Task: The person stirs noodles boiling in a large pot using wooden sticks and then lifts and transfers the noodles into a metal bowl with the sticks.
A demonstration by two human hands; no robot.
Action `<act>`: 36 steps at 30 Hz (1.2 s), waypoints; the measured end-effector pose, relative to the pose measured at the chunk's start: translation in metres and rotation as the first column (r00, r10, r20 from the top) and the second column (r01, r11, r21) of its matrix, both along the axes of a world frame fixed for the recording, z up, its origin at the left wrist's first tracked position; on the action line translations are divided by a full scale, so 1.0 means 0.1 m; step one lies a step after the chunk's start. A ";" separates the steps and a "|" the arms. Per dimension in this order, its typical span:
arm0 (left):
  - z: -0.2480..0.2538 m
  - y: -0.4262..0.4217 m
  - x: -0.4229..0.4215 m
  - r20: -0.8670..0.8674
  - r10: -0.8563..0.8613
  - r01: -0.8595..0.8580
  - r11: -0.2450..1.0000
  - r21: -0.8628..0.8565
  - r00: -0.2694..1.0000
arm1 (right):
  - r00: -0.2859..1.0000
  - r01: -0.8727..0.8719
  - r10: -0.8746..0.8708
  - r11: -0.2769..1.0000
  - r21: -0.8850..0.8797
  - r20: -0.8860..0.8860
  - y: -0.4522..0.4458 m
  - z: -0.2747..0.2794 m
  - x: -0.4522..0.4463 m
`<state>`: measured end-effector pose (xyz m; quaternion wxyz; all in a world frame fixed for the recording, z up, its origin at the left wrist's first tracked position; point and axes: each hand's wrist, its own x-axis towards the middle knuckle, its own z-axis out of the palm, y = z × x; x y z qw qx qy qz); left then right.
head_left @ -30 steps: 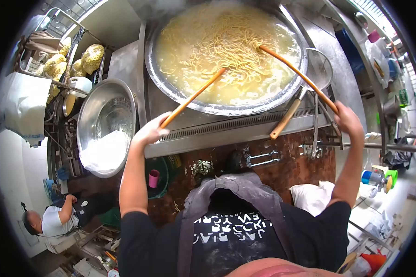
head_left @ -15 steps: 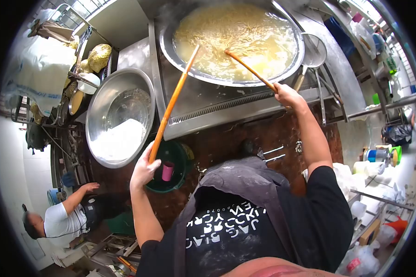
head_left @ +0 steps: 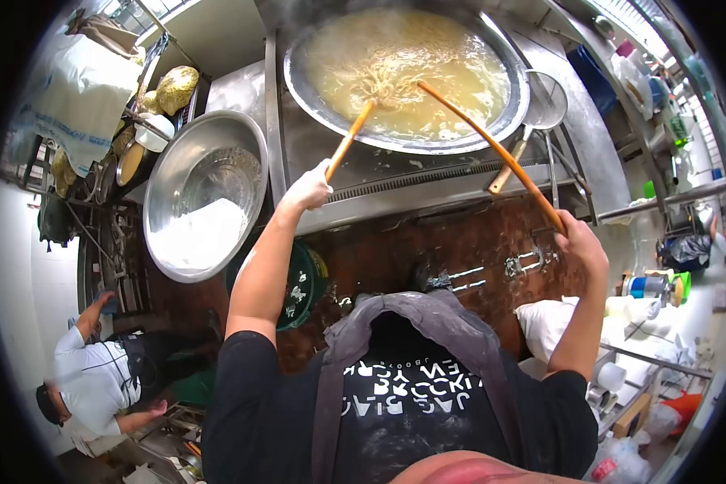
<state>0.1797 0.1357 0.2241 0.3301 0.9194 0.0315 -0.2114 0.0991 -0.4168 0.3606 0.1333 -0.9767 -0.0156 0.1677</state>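
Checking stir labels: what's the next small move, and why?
Probably sweep the left stick and right stick apart: their tips sit close together by bunched noodles in the pot, with looser broth to the right. The left hand and right hand each grip one stick.

A single wide-angle head camera looks forward and steeply down from above the wearer's black printed shirt (head_left: 411,423). The shirt is nearest, at the bottom edge. The bare left hand (head_left: 308,189) and bare right hand (head_left: 582,242) lie at mid-range. The large round metal pot (head_left: 411,147) lies farther forward, at the top. Black curved borders enclose the strongly bowed field.
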 end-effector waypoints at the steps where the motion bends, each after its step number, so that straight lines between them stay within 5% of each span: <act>1: -0.01 -0.10 0.01 -0.060 0.024 -0.029 0.995 -0.097 0.998 | 1.000 0.013 -0.013 1.000 -0.014 0.005 -0.07 0.06 0.00; 5: -0.16 -0.37 -0.02 -0.109 0.049 -0.068 0.983 -0.171 0.993 | 0.999 -0.025 0.025 1.000 -0.009 0.028 -0.30 0.13 0.24; 7: -0.74 -0.11 -0.13 0.214 -0.032 0.100 0.944 -0.316 0.976 | 0.999 -0.041 0.041 0.999 -0.002 0.004 -0.35 0.16 0.46; 9: -0.73 0.08 -0.43 0.206 0.034 0.068 0.882 -0.467 0.978 | 0.997 -0.059 0.059 0.998 0.006 -0.043 -0.42 0.09 0.71; 10: -0.32 0.07 -0.73 0.021 0.106 -0.078 0.834 -0.546 0.994 | 0.995 -0.065 0.066 0.998 0.012 -0.072 -0.44 0.03 0.83; 13: 0.67 0.04 -1.50 -0.423 0.263 -0.443 0.796 -0.413 0.867 | 0.972 -0.226 0.226 0.974 0.019 -0.068 -0.49 -0.64 1.35; 17: 0.69 0.04 -2.27 -0.178 0.358 -0.392 0.714 -0.581 0.917 | 0.963 -0.185 0.214 0.967 0.175 -0.162 0.23 -1.27 1.73; 20: 0.80 -0.13 -2.15 -0.144 0.465 -0.463 0.703 -0.540 0.874 | 0.937 -0.326 0.350 0.871 0.368 0.001 0.49 -1.81 1.91; 22: 0.80 -0.21 -1.84 0.025 0.392 -0.369 0.882 -0.293 0.919 | 0.933 -0.347 0.357 0.850 0.396 0.051 0.46 -1.72 1.92; 24: 0.67 -0.26 -1.52 0.183 0.284 -0.284 0.958 -0.028 0.941 | 0.938 -0.289 0.335 0.900 0.327 -0.092 0.21 -1.37 1.90; 26: 0.44 -0.32 -1.12 0.132 0.262 -0.279 0.952 0.125 0.956 | 0.940 -0.314 0.340 0.889 0.332 -0.021 -0.26 -1.18 1.79; 27: 0.23 -0.35 -0.91 0.154 0.213 -0.233 0.964 0.126 0.965 | 0.921 -0.383 0.388 0.873 0.302 0.047 -0.50 -1.01 1.71; 28: 0.08 -0.41 -0.69 0.177 0.163 -0.187 0.974 0.129 0.971 | 0.947 -0.266 0.298 0.935 0.233 -0.118 -0.64 -0.74 1.62; 30: 0.19 -0.73 -0.27 -0.057 0.207 -0.203 0.976 0.073 0.977 | 0.978 -0.176 0.197 0.956 0.234 -0.070 -0.97 -0.45 1.39; 33: 0.15 -0.88 -0.08 -0.077 0.121 -0.114 0.990 0.087 0.990 | 0.997 -0.058 0.062 0.992 0.113 -0.039 -1.10 0.02 1.18; 36: -0.25 -0.40 -0.44 0.178 0.008 0.014 0.992 -0.123 0.984 | 0.995 -0.101 0.098 0.990 0.096 0.035 -1.17 0.03 1.28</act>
